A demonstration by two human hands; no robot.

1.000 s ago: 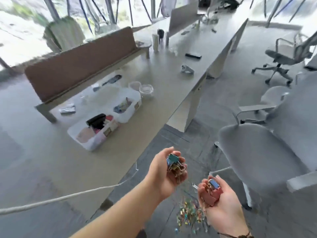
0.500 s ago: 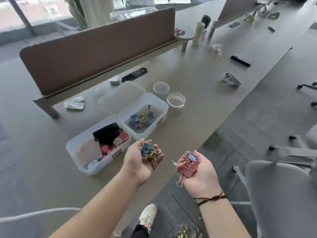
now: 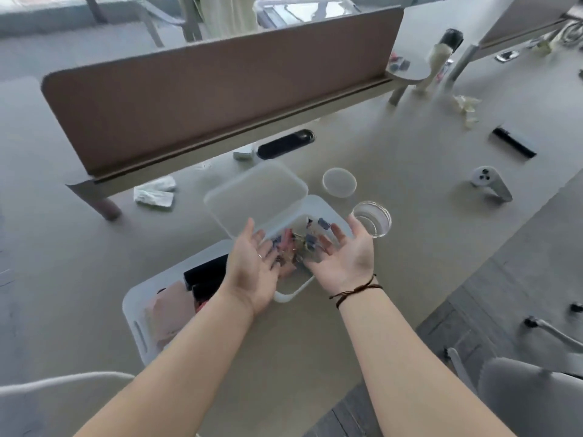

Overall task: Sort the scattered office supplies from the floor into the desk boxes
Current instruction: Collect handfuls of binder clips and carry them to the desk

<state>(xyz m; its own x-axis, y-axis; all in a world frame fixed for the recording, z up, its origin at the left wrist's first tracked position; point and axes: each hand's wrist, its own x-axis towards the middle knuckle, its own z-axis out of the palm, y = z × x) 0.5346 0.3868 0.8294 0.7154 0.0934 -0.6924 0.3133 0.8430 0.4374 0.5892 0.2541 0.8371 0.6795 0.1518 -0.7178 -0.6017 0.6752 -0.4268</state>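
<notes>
Both my hands hover palms-up over the right white box (image 3: 291,296) on the desk. My left hand (image 3: 255,266) and my right hand (image 3: 345,255) have their fingers spread, tilted toward each other. Between them, a blurred bunch of coloured binder clips (image 3: 299,246) lies in or falls into that box. Neither hand grips anything. The left white box (image 3: 135,313) beside it holds black and pink items, partly hidden by my left forearm. A translucent lid (image 3: 255,192) leans at the back of the right box.
A brown divider panel (image 3: 220,86) runs across the desk behind the boxes. A round clear dish (image 3: 372,219) and its lid (image 3: 339,182) sit right of the boxes. A white controller (image 3: 490,184), a black bar (image 3: 514,141) and crumpled tissue (image 3: 154,192) lie nearby. Chairs stand at the lower corners.
Both hands, which held binder clips half a second ago, have moved forward over the right box and spread out, letting the clips go. The view has closed in on the desk.
</notes>
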